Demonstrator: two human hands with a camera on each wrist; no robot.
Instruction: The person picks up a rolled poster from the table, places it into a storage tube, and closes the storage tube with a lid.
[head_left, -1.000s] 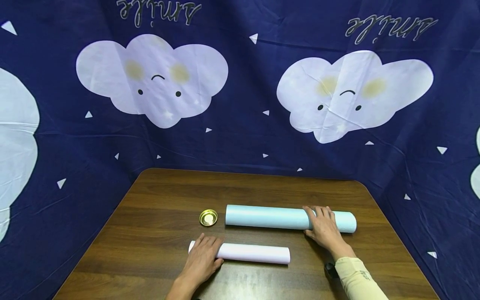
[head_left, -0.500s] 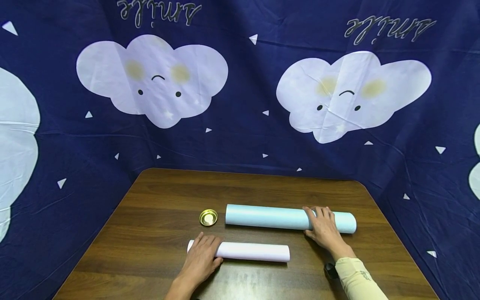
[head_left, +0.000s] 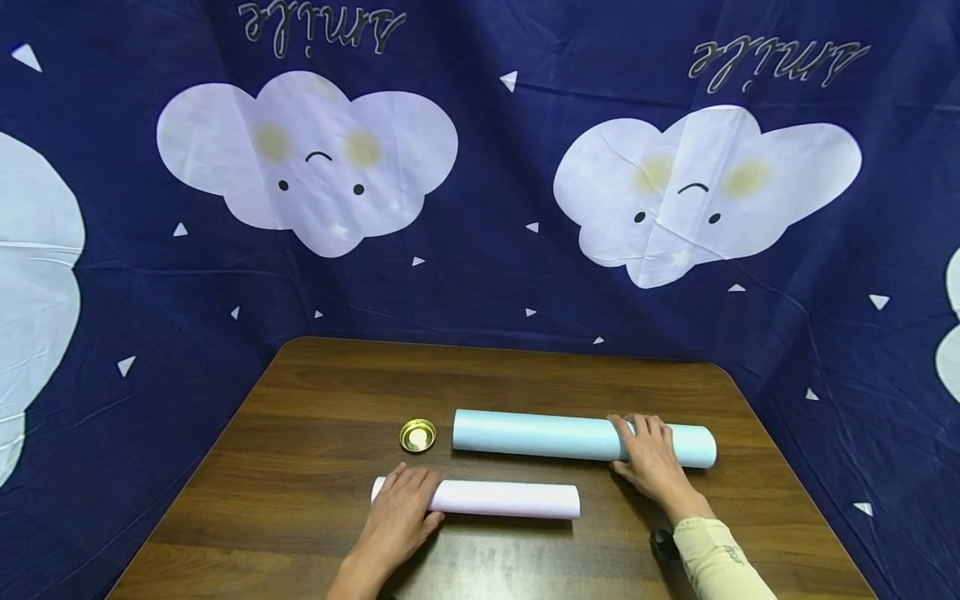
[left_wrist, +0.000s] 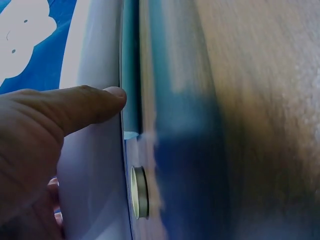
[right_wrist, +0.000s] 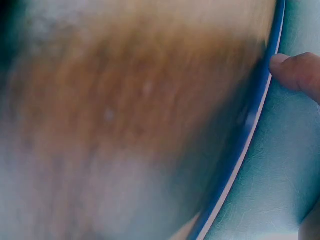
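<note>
My left hand [head_left: 401, 517] grips a smooth white roll [head_left: 510, 500] near its left end. In the left wrist view the thumb [left_wrist: 95, 107] lies across the roll's near side, and fingertips show past its other side. Behind it and to the right is a longer, thicker light blue roll [head_left: 536, 435], lying crosswise. My right hand [head_left: 651, 458] holds that one toward its right end, fingers over the top and thumb at the near side. Close up in the right wrist view, the thumb tip [right_wrist: 295, 72] presses on the blue roll's faintly wrinkled surface beside a pale edge.
A shallow gold lid [head_left: 417, 436] sits just left of the blue roll and beyond my left hand. Both rolls are over a brown wooden table [head_left: 330, 383]. A dark blue curtain [head_left: 495, 183] with clouds hangs behind it. A black band [head_left: 663, 543] is at my right wrist.
The white roll has shifted slightly away from me and a little left together with my left hand. My right hand and the blue roll look nearly unchanged.
</note>
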